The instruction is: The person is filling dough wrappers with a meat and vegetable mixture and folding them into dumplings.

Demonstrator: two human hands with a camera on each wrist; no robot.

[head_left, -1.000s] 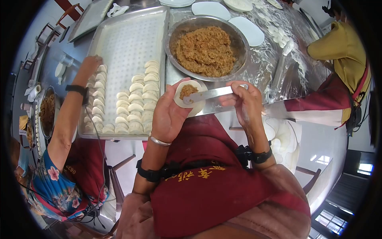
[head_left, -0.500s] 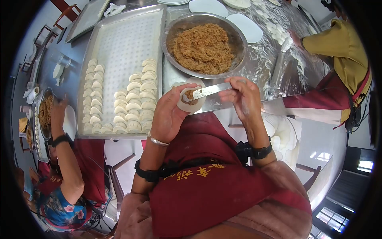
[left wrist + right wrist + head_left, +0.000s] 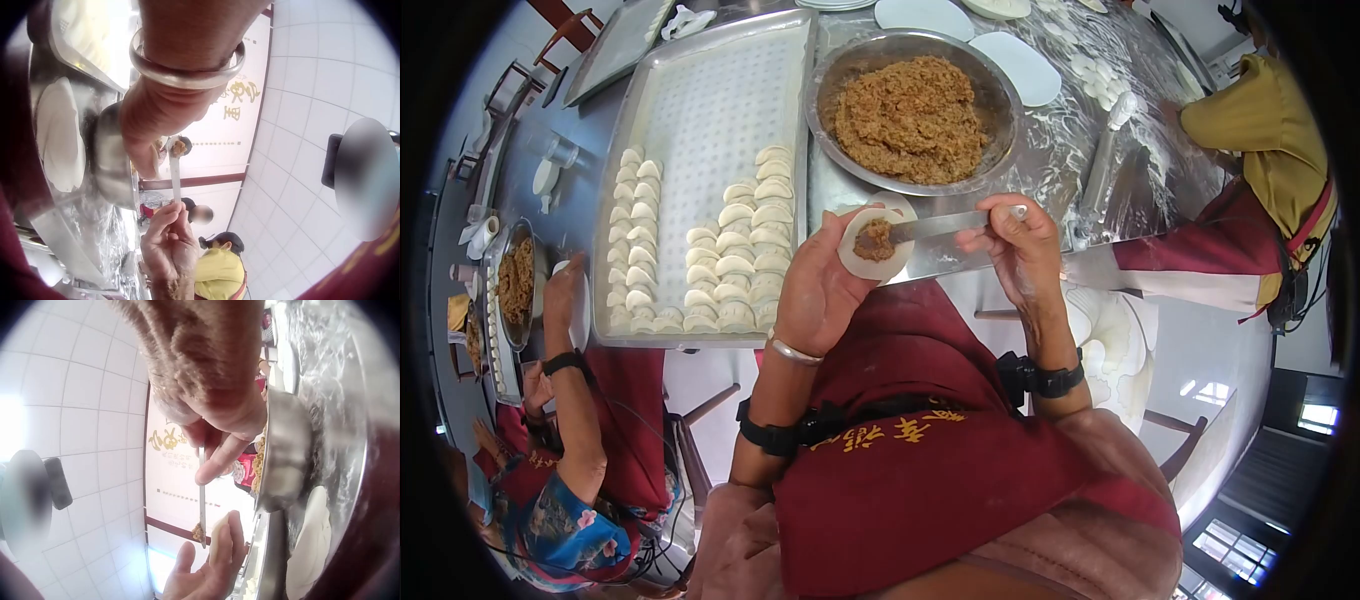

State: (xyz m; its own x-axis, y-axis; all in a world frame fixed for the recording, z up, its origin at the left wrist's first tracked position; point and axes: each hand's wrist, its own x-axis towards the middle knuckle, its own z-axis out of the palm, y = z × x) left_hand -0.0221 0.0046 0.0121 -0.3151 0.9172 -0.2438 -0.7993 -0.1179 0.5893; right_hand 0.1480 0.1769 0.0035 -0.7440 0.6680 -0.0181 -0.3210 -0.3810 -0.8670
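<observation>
My left hand point(image 3: 825, 285) carries a round dumpling wrapper point(image 3: 855, 262) on its fingers, with brown filling point(image 3: 873, 240) heaped in its middle. In the right wrist view the left fingers point(image 3: 236, 534) lie fairly straight under the wrapper and the thumb stands apart from it. My right hand point(image 3: 1022, 245) pinches one end of a flat metal filling spatula point(image 3: 945, 226); the far end reaches over the wrapper to the filling. In the right wrist view some filling point(image 3: 199, 533) clings to the spatula near its tip.
A large steel bowl point(image 3: 997, 160) of filling stands ahead, by the table's front edge. Left of it lies a tray point(image 3: 730, 75) with rows of folded dumplings point(image 3: 735, 245). More wrappers point(image 3: 900, 205) lie behind my left hand. A person works on either side of me.
The spatula has flipped over and back on the wrapper and slid right, with its tip now at the filling. At left, the neighbour's arm has left the tray and drawn back.
</observation>
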